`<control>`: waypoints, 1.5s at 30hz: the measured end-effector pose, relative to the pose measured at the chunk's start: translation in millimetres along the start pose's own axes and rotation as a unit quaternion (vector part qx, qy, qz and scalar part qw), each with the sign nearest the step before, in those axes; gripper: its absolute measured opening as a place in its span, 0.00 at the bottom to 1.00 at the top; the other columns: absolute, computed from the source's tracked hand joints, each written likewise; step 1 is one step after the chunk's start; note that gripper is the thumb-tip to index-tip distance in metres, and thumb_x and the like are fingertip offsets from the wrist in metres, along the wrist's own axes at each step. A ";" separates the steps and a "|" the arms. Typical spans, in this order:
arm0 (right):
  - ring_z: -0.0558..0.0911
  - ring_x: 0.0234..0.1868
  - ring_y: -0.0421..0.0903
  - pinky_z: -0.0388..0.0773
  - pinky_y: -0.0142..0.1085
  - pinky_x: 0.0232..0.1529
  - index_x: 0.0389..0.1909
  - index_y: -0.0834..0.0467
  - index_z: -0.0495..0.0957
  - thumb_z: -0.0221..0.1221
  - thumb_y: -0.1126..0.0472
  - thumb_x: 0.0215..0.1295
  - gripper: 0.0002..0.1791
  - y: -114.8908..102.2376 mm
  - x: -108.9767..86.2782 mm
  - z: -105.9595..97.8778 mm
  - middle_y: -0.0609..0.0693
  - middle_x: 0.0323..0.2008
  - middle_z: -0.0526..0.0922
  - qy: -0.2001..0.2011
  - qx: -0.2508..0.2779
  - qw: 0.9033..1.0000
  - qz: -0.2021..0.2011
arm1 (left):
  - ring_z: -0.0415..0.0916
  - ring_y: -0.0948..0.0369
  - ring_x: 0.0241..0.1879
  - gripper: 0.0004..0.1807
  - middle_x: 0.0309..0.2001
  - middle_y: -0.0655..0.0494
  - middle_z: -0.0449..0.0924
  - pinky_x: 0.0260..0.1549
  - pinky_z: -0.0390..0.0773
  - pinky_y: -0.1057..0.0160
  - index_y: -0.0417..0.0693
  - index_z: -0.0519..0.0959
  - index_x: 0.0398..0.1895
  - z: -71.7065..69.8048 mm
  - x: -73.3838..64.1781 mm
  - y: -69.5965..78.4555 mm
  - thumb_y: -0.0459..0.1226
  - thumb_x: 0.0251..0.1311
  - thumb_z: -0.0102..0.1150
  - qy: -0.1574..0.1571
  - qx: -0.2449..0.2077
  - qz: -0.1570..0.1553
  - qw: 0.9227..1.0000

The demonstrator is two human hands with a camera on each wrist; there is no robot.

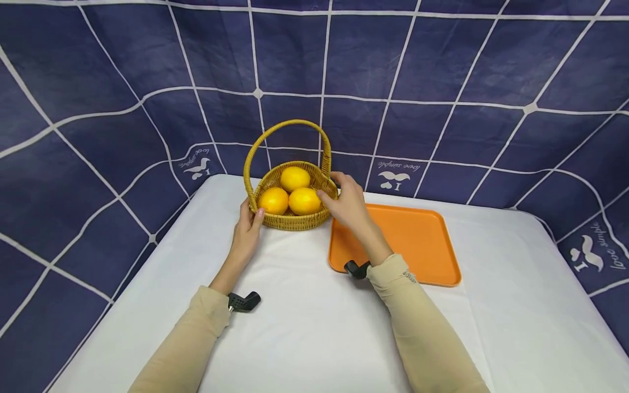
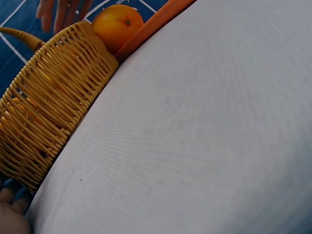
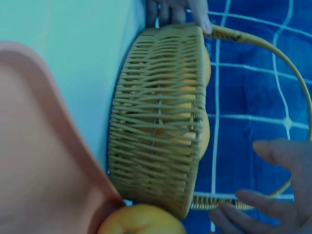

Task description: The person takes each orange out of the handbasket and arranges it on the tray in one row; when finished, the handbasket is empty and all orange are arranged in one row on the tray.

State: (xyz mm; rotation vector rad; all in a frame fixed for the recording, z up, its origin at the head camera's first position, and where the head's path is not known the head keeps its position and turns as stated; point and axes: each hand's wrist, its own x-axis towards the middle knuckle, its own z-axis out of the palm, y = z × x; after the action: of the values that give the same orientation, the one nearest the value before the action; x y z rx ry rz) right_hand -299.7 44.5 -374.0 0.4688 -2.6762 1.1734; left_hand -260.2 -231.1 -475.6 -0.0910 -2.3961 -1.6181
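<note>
A woven wicker basket (image 1: 296,222) with an arched handle (image 1: 294,122) holds three yellow-orange fruits, among them a front one (image 1: 304,201). My left hand (image 1: 244,236) grips the basket's left side, thumb over the rim and fingers along the outer wall. At the opposite side, my right hand (image 1: 350,206) hovers by the rim and the handle's base. In the right wrist view its thumb and fingers are spread apart with nothing between them. Another orange (image 2: 117,27) sits against the basket's right wall, at the tray's edge; the right hand hides it in the head view.
An orange rectangular tray (image 1: 417,240) lies to the right of the basket, partly under my right forearm. White cloth (image 1: 304,316) covers the table. Behind it hangs a dark blue curtain (image 1: 442,60) with white grid lines, close to the basket's handle.
</note>
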 end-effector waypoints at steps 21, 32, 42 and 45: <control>0.71 0.71 0.60 0.73 0.50 0.73 0.73 0.62 0.69 0.76 0.55 0.62 0.42 -23.8 41.0 36.2 0.59 0.68 0.77 -0.162 -0.076 0.983 0.039 | 0.57 0.51 0.82 0.37 0.82 0.43 0.58 0.81 0.59 0.50 0.57 0.47 0.86 1.0 2.6 5.6 0.58 0.82 0.41 -0.001 0.003 0.008 1.000; 0.78 0.62 0.58 0.78 0.49 0.65 0.68 0.59 0.75 0.78 0.51 0.56 0.40 -22.4 33.5 30.2 0.56 0.61 0.83 -0.096 -0.073 0.993 0.012 | 0.56 0.51 0.82 0.37 0.82 0.43 0.58 0.81 0.59 0.50 0.56 0.47 0.86 2.3 -0.6 3.7 0.56 0.83 0.41 -0.001 0.008 0.009 1.000; 0.76 0.61 0.58 0.76 0.53 0.62 0.65 0.52 0.77 0.77 0.49 0.54 0.37 -24.4 6.0 -5.4 0.51 0.62 0.84 -0.010 0.006 1.000 -0.012 | 0.58 0.50 0.81 0.37 0.82 0.42 0.58 0.81 0.60 0.50 0.56 0.47 0.86 0.1 -3.1 2.2 0.57 0.83 0.41 -0.003 0.011 0.004 1.000; 0.80 0.58 0.55 0.80 0.50 0.61 0.65 0.52 0.78 0.78 0.49 0.53 0.37 -21.3 -4.3 -17.0 0.51 0.60 0.85 0.007 0.020 0.999 -0.025 | 0.57 0.50 0.81 0.37 0.82 0.42 0.57 0.81 0.59 0.50 0.56 0.46 0.86 -0.3 -2.9 1.8 0.57 0.82 0.41 -0.003 0.011 0.003 1.000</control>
State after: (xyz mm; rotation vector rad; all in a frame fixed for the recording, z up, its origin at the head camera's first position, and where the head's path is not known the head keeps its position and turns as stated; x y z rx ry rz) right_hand -287.4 44.4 -349.3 0.5286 -2.6190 1.2128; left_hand -257.1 -230.4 -474.5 -0.0991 -2.4156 -1.5916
